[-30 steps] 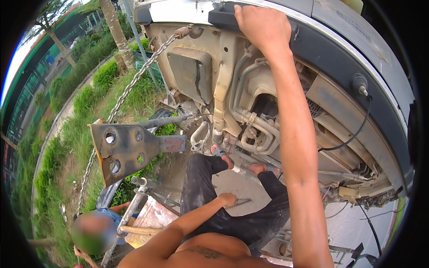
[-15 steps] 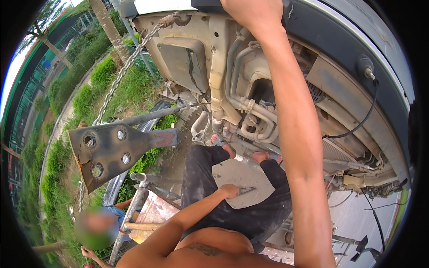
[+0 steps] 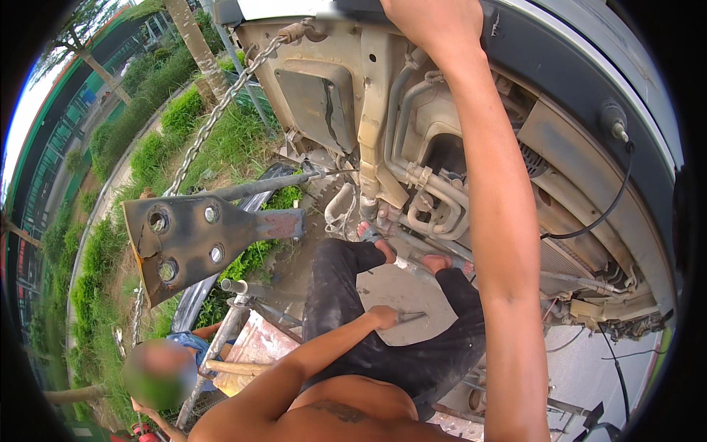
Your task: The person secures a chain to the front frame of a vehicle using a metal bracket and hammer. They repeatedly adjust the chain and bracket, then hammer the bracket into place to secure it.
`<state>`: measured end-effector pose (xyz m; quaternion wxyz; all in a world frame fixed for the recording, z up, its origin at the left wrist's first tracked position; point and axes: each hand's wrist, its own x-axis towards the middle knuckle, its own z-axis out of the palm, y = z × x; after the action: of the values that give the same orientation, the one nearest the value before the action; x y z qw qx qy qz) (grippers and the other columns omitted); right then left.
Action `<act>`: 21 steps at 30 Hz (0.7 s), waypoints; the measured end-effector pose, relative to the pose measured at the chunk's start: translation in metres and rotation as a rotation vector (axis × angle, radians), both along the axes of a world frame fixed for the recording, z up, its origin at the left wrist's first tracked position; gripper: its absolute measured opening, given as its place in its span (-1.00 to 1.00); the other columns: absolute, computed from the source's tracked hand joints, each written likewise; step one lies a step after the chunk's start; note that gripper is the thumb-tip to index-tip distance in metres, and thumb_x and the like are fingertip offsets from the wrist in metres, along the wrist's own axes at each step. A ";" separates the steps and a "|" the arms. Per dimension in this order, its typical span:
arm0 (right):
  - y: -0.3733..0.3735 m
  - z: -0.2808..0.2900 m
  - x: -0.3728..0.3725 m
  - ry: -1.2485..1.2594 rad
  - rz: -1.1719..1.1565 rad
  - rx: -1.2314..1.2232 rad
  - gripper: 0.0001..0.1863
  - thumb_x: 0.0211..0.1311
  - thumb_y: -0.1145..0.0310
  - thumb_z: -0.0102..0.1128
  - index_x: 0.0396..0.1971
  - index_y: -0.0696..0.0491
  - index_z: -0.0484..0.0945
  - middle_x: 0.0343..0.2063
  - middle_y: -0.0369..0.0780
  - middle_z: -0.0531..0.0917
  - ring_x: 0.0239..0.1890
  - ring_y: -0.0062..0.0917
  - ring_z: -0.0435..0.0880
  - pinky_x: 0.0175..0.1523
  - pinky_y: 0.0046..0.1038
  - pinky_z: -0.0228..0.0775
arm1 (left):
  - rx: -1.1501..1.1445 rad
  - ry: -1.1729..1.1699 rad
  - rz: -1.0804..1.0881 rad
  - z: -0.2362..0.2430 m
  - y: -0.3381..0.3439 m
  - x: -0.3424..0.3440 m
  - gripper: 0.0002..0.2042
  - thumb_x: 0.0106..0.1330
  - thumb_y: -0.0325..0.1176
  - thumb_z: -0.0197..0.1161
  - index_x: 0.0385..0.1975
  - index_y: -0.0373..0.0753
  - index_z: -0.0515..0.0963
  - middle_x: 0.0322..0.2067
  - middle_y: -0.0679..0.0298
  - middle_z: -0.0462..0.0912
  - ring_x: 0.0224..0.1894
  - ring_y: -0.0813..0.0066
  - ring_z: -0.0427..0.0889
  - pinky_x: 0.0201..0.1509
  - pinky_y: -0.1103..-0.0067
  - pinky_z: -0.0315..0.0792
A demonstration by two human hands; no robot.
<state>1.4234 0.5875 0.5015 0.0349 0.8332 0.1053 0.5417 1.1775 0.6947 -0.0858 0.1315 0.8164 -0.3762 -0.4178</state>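
Note:
Low between my thighs, my left hand (image 3: 383, 317) is closed around a slim grey metal hand tool (image 3: 411, 317), its end pointing right over the grey ground. The tool's exact kind is too small to make out. My right arm stretches up to the vehicle's tilted underside (image 3: 434, 140). At the top edge of the picture, my right hand (image 3: 436, 26) rests against the dark bumper trim (image 3: 508, 29); its fingers are out of sight. Dusty pipes (image 3: 427, 184) run just below that hand, left of my forearm.
A rusty steel plate with holes (image 3: 199, 239) juts in at left on a bar. A taut chain (image 3: 213, 118) runs up to the vehicle. Another person (image 3: 197, 353) is at lower left beside a metal post (image 3: 224, 331). A black cable (image 3: 611, 199) hangs at right.
The view has shifted slightly, so the vehicle and steel plate appear farther right. The tool in my left hand has turned a little; its two prongs look closer together. My right hand stays up at the trim.

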 end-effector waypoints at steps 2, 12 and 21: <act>0.001 0.002 -0.005 0.028 -0.007 0.011 -0.52 0.34 0.10 0.04 -0.62 0.11 0.70 -0.61 -0.04 0.69 -0.50 -0.16 0.73 -0.30 -0.17 0.57 | 0.012 -0.014 0.007 -0.005 0.000 -0.002 -0.58 0.31 -0.15 0.09 -0.04 -0.38 0.58 -0.08 -0.09 0.67 0.01 -0.04 0.65 0.09 0.19 0.50; 0.002 0.001 -0.003 -0.005 -0.012 -0.007 -0.52 0.34 0.10 0.04 -0.65 0.09 0.70 -0.61 -0.05 0.69 -0.49 -0.16 0.72 -0.27 -0.14 0.57 | 0.054 -0.019 -0.012 0.000 -0.001 -0.004 -0.59 0.32 -0.15 0.08 -0.04 -0.36 0.58 -0.07 -0.08 0.67 0.02 -0.02 0.64 0.10 0.21 0.50; -0.003 -0.001 0.002 -0.037 0.029 -0.028 -0.54 0.32 0.12 0.04 -0.66 0.08 0.70 -0.62 -0.06 0.69 -0.51 -0.18 0.72 -0.31 -0.16 0.56 | 0.052 -0.001 0.006 0.009 -0.002 0.000 -0.58 0.33 -0.15 0.09 0.04 -0.33 0.54 -0.01 -0.06 0.64 0.06 -0.01 0.63 0.11 0.21 0.50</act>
<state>1.4254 0.5849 0.5000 0.0408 0.8208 0.1241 0.5561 1.1770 0.6931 -0.0770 0.1111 0.8209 -0.3628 -0.4268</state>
